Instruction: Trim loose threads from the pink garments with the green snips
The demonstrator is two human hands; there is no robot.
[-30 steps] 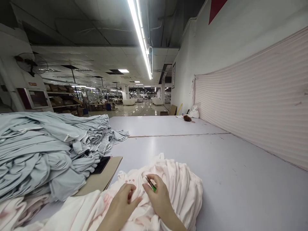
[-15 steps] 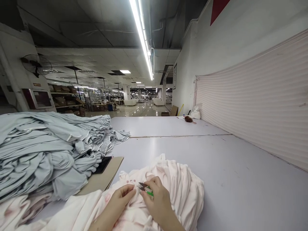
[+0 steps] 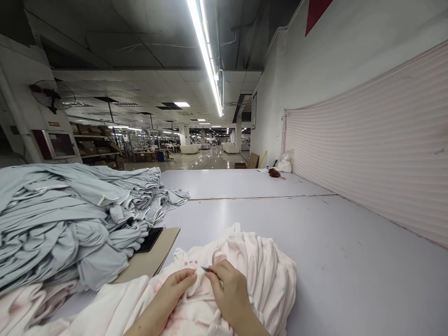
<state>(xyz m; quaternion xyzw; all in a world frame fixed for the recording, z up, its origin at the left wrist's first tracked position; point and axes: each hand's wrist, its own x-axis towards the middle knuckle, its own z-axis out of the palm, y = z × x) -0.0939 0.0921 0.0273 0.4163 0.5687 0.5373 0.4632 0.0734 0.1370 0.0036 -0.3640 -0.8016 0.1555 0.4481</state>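
A pale pink garment (image 3: pixel 259 270) lies bunched on the white table (image 3: pixel 332 261) right in front of me. My right hand (image 3: pixel 229 291) is closed around small thread snips (image 3: pixel 207 269), whose dark tips point left against the fabric. My left hand (image 3: pixel 173 289) pinches a fold of the pink garment just left of the snip tips, fingers pressed together. Both hands rest on the cloth, almost touching each other.
A tall heap of grey garments (image 3: pixel 66 224) fills the left side. A brown board (image 3: pixel 150 259) with a black phone (image 3: pixel 149 240) on it lies beside the heap. A striped pink cloth (image 3: pixel 378 154) covers the right wall. More pink cloth (image 3: pixel 24 303) lies at the lower left.
My right hand turned the snips from pointing up-left to lying flatter, tips leftward, and the green handle is now hidden in my fingers. My left hand shifted from resting flat to pinching the fabric.
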